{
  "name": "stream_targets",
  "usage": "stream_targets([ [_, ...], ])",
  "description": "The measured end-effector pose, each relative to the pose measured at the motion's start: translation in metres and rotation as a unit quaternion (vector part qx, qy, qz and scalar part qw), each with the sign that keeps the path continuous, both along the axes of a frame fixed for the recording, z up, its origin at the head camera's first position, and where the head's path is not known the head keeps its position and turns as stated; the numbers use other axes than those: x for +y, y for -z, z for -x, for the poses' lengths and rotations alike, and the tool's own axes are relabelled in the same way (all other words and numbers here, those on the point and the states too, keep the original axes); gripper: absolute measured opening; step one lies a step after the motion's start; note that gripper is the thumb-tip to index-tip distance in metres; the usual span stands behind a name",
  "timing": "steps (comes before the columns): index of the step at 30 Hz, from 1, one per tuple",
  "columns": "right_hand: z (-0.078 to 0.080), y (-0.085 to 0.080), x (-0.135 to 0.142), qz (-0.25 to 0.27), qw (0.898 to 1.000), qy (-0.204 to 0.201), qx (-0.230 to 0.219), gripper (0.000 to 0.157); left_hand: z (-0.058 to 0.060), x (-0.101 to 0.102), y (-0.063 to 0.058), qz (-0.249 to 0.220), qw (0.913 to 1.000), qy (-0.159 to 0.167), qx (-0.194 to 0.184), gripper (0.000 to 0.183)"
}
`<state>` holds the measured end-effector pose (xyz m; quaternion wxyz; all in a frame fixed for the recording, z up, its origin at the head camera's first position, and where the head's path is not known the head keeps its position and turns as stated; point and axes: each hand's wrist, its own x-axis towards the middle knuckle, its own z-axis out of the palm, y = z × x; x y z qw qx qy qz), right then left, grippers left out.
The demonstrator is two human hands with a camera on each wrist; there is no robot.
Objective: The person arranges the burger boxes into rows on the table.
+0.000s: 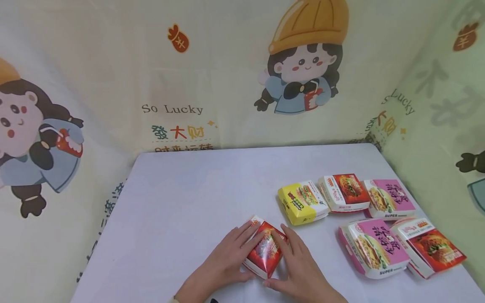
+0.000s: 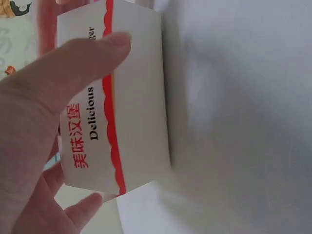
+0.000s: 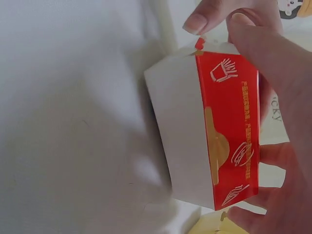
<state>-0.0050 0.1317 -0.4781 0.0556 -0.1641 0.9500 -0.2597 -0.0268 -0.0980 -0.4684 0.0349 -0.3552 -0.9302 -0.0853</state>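
A red and white burger box (image 1: 264, 249) stands closed on the white table, its corner turned toward me. My left hand (image 1: 229, 254) holds it from the left, fingers over the top edge and thumb low by the near side. In the left wrist view that thumb lies across the white side of the box (image 2: 139, 107) with its red scalloped line. From the right, my right hand (image 1: 301, 267) grips the same box, thumb at the near corner and fingers along the right edge. The right wrist view shows the red tuck-flap side of the box (image 3: 229, 126).
To the right stand several other burger boxes: a yellow one (image 1: 303, 203), a red and white one (image 1: 344, 192) and a pink one (image 1: 389, 198) behind, with a pink one (image 1: 375, 248) and a red one (image 1: 429, 247) nearer. Printed cloth (image 1: 235, 75) hangs behind the table (image 1: 170, 202).
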Motion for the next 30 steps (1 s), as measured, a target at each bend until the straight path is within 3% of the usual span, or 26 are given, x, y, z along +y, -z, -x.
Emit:
stream_targets([
  [5,0.001,-0.002,0.000,-0.017,1.000,0.017,-0.014,0.110,-0.002,0.002,-0.003,-0.007,0.9997,-0.007,0.023,0.102],
  [13,-0.003,0.001,0.006,0.013,1.000,0.017,0.017,0.095,-0.009,0.001,-0.004,0.005,0.9984,-0.029,0.049,0.099],
  [21,-0.002,-0.003,0.008,0.028,0.999,0.041,-0.021,0.081,-0.017,-0.001,-0.004,0.024,0.9971,-0.051,0.052,0.093],
  [25,-0.002,-0.002,0.008,0.026,0.999,0.043,0.004,0.074,-0.019,-0.003,-0.003,0.010,0.9968,-0.042,0.067,0.088],
  [30,-0.001,0.001,0.008,0.025,0.998,0.042,0.050,0.069,-0.021,-0.003,-0.005,-0.001,0.9987,-0.032,0.040,0.091],
])
